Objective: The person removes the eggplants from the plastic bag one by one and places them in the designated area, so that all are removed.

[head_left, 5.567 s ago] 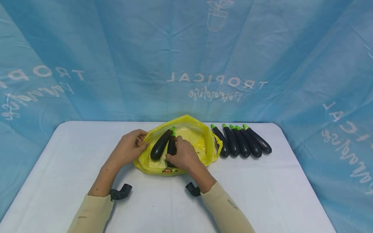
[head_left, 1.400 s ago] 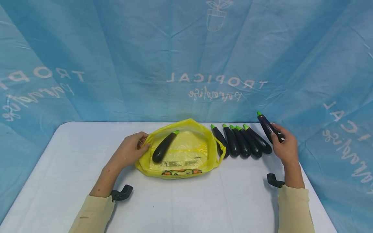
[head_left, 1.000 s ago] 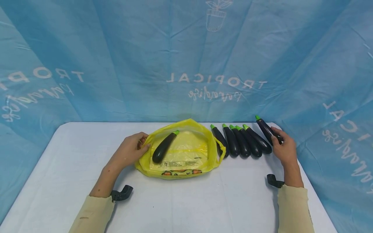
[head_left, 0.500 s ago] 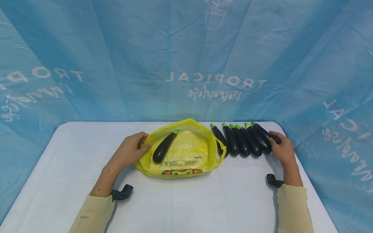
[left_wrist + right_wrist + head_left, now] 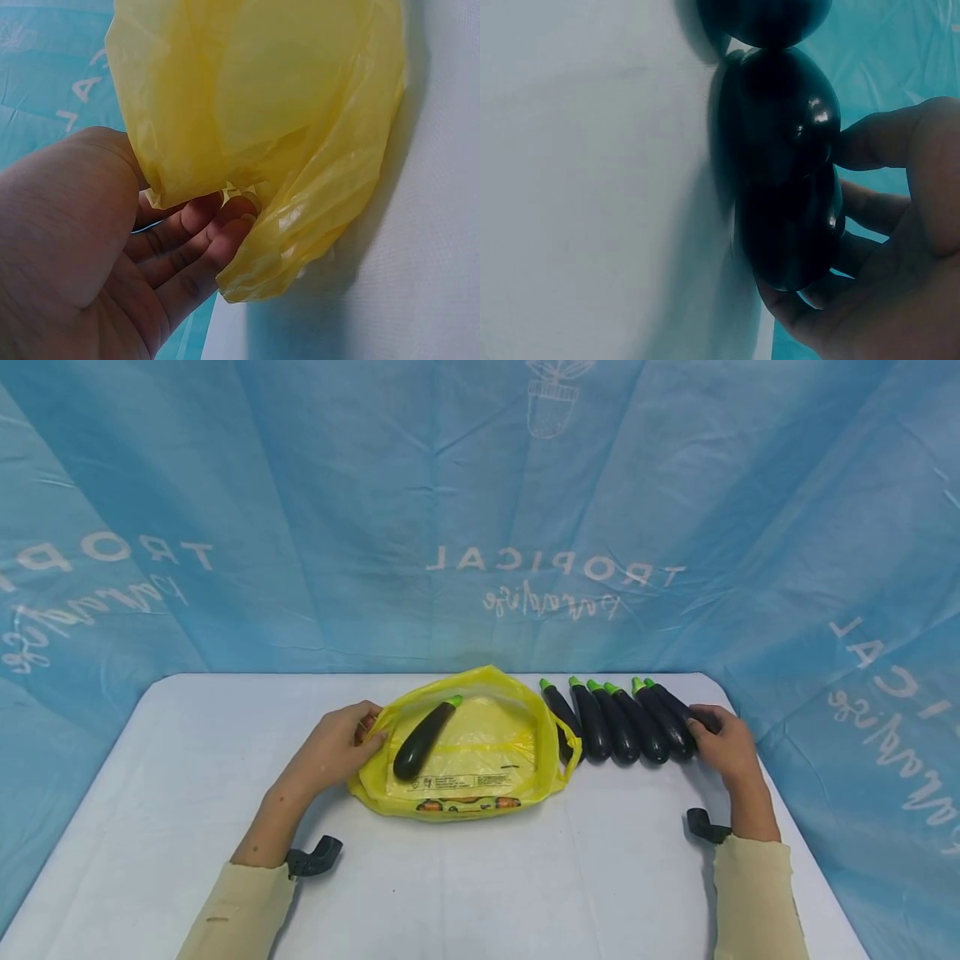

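Note:
My left hand point(image 5: 330, 747) pinches the left rim of a yellow plastic bag point(image 5: 495, 718), which lies with its mouth held wide. In the left wrist view, curled fingers point(image 5: 176, 259) lie along the bag's edge. A single eggplant point(image 5: 422, 745) with a green stem is inside the bag. To the right, my right hand point(image 5: 726, 745) grips the lower end of the outermost eggplant point(image 5: 667, 697) in a row. That eggplant point(image 5: 787, 232) presses against its neighbour point(image 5: 787, 112) in the right wrist view; my thumb touches the neighbour.
Several more eggplants point(image 5: 594, 727) lie side by side right of the bag, green stems towards the back; the leftmost is partly behind the bag's handle point(image 5: 573, 747). Blue printed curtains point(image 5: 480, 510) stand behind and beside the white-covered table point(image 5: 480, 893).
One eggplant left the bag in my right hand and was lowered onto the row's right end. Just now the row has shifted slightly left. My left hand stays at the rim.

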`<state>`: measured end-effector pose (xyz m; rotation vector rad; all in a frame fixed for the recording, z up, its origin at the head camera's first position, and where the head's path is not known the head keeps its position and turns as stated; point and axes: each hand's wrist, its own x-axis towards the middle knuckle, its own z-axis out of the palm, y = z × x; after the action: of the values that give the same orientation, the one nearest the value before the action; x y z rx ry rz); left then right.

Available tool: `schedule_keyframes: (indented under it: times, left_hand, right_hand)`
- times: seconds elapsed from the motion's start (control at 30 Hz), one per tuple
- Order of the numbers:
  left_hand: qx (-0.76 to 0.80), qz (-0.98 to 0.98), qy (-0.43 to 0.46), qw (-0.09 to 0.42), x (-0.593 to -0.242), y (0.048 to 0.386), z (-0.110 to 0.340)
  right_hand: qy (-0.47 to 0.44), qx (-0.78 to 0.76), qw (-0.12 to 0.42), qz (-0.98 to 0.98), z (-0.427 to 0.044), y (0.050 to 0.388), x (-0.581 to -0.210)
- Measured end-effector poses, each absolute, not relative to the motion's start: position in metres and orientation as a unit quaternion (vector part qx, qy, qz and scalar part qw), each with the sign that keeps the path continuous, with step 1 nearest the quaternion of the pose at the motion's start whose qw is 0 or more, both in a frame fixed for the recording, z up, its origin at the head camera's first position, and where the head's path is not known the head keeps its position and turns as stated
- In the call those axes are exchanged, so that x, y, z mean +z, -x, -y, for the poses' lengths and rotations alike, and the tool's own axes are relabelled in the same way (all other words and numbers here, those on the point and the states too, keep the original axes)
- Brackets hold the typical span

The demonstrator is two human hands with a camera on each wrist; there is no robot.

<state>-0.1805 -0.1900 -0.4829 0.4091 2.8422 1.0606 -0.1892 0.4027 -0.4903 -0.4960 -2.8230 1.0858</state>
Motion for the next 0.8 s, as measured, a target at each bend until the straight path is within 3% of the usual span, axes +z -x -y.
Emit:
schedule_keyframes:
  times: [0.53,0.8]
  left_hand:
    - [0.347,-0.928,-0.132,0.041,-0.481,0.181,0.19]
    - [0.347,-0.927,-0.133,0.044,-0.482,0.18,0.191]
  right_hand:
    - [0.175,0.354,0.031,0.918,-0.404,0.19,-0.488]
    - [0.18,0.346,0.065,0.918,-0.395,0.184,-0.471]
